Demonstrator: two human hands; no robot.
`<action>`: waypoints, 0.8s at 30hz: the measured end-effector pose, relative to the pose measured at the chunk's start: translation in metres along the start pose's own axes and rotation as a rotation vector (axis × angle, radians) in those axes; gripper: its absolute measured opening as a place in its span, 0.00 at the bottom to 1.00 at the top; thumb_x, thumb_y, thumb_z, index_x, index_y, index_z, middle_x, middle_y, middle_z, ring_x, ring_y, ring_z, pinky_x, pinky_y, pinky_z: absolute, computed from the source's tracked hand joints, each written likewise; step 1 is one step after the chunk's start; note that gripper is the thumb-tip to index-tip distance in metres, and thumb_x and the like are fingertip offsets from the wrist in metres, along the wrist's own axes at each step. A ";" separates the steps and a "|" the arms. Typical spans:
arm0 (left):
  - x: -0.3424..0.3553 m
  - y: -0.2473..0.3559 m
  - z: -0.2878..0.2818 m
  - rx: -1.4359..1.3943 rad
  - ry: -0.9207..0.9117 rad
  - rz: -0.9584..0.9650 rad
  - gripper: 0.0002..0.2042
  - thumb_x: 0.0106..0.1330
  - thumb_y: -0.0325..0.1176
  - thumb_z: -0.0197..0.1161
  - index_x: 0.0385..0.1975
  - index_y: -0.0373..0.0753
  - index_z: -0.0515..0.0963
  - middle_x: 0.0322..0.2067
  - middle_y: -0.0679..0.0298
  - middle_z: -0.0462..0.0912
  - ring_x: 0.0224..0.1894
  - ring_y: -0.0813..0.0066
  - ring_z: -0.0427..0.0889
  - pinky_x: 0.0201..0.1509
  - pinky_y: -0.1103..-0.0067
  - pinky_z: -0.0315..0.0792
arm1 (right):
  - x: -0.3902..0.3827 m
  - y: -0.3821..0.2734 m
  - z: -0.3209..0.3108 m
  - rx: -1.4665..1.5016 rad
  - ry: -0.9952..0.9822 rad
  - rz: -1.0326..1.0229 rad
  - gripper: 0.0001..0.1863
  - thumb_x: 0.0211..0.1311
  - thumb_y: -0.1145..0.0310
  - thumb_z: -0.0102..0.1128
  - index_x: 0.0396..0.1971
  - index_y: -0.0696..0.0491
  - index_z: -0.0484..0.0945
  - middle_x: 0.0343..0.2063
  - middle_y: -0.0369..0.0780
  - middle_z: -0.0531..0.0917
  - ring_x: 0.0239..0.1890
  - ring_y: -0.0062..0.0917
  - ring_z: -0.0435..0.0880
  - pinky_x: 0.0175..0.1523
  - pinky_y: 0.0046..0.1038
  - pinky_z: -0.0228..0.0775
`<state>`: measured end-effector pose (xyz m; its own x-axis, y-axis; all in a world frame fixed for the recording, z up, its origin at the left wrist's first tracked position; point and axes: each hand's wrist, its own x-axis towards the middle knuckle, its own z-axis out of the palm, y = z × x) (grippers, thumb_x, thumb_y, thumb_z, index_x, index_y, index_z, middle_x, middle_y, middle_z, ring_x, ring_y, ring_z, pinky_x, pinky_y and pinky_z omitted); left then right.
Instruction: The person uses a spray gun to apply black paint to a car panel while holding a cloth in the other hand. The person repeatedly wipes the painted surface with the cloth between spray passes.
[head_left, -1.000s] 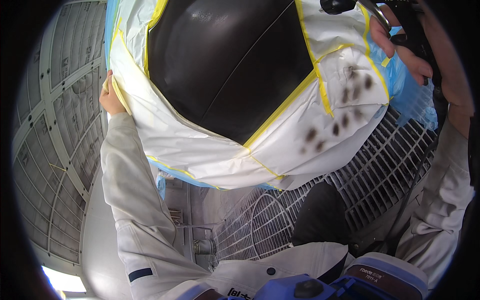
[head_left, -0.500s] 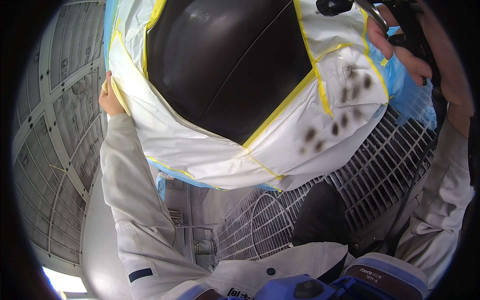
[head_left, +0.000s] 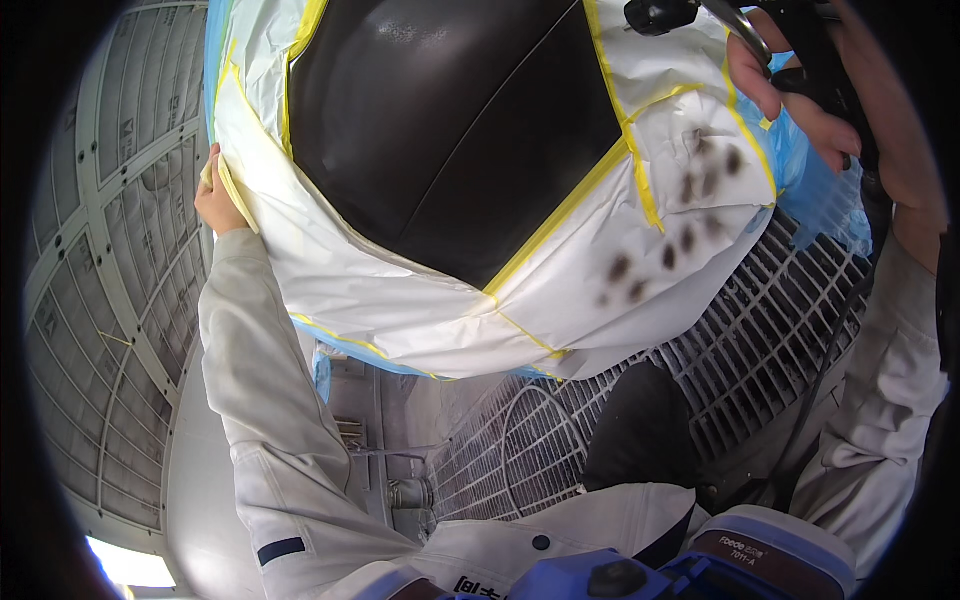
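1. The wall (head_left: 110,300) of grey ribbed panels curves down the left edge.
2. The left hand (head_left: 215,195) is raised at the left edge of the masking paper (head_left: 400,300); its fingers are closed on a folded pale cloth (head_left: 232,190) pressed against that edge. The light grey sleeve (head_left: 260,400) runs down from it to the lower edge.
3. The paper, white with yellow tape (head_left: 560,215) along its seams, wraps around a glossy black panel (head_left: 450,130) that fills the upper middle. A strip of blue film (head_left: 350,345) shows under the paper's lower edge.
4. Right of the panel, dark spray blots (head_left: 680,235) dot the paper in a loose cluster.
5. Below the paper lies a metal floor grate (head_left: 740,330), with a dark shoe (head_left: 640,430) on it.
6. The right hand (head_left: 800,95) is at the top right, fingers wrapped round a black spray gun (head_left: 700,15); the gun's head sits just above the paper's upper right part. How tightly the trigger is pulled I cannot tell.
7. More blue film (head_left: 820,190) hangs just below that hand, and a black hose (head_left: 830,350) drops along the right sleeve.
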<state>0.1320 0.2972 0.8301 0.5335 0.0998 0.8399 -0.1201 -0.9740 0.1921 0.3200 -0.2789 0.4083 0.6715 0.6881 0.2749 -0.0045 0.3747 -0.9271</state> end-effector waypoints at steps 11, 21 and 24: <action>0.000 -0.001 -0.001 0.005 -0.011 0.006 0.17 0.77 0.29 0.63 0.58 0.23 0.83 0.62 0.54 0.85 0.57 0.72 0.85 0.63 0.79 0.76 | -0.002 -0.001 0.002 0.016 0.017 0.004 0.39 0.82 0.37 0.33 0.33 0.59 0.78 0.18 0.44 0.80 0.06 0.19 0.64 0.12 0.20 0.57; -0.002 0.003 0.001 0.022 -0.005 0.003 0.18 0.77 0.31 0.64 0.59 0.24 0.83 0.60 0.55 0.86 0.56 0.72 0.85 0.63 0.80 0.76 | -0.003 -0.003 0.005 0.028 0.029 0.007 0.39 0.82 0.37 0.33 0.33 0.59 0.78 0.18 0.44 0.80 0.06 0.19 0.64 0.12 0.20 0.56; -0.003 0.006 0.002 0.034 -0.003 0.007 0.18 0.77 0.32 0.64 0.59 0.25 0.83 0.58 0.55 0.87 0.55 0.73 0.86 0.62 0.80 0.76 | -0.003 -0.004 0.005 0.025 0.028 0.011 0.39 0.82 0.37 0.33 0.33 0.59 0.78 0.18 0.44 0.80 0.06 0.19 0.64 0.12 0.20 0.56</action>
<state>0.1312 0.2910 0.8273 0.5354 0.0924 0.8395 -0.0955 -0.9810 0.1689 0.3139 -0.2793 0.4130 0.6917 0.6749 0.2569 -0.0305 0.3828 -0.9233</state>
